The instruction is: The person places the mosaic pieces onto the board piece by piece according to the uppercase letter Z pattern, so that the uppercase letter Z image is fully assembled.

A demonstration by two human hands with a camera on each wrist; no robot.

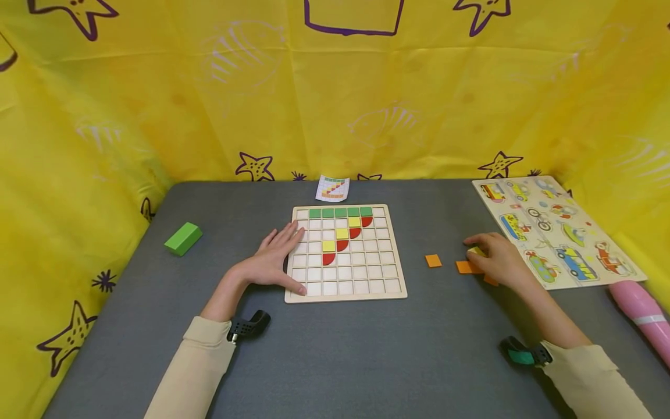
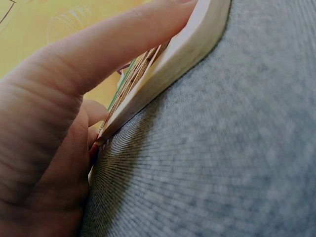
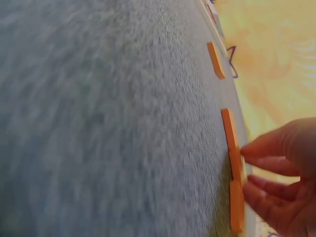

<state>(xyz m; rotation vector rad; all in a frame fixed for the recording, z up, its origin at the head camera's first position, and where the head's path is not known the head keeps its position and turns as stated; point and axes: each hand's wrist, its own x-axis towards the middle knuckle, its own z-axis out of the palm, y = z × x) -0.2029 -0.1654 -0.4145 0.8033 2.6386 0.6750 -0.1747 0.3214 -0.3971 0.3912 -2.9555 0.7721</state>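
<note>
A wooden grid board [image 1: 345, 298] lies at the middle of the table, with green and yellow squares and red quarter-circles in some cells. My left hand [image 1: 272, 256] rests at its left edge, fingers spread over the upper side and thumb on the lower corner. The left wrist view shows that thumb lying on the board's rim [image 2: 197, 54]. At the right, my right hand [image 1: 497, 257] pinches a yellow square tile [image 1: 476, 251] low over several orange tiles [image 1: 463, 267]. In the right wrist view its fingertips sit close against the orange tiles [image 3: 228, 128].
A small pattern card [image 1: 332, 189] lies behind the board. One orange tile [image 1: 433, 261] sits apart, between board and right hand. A green block [image 1: 183, 238] stands at the left. Rightward are a picture puzzle board [image 1: 539, 238] and a pink rounded object [image 1: 638, 305].
</note>
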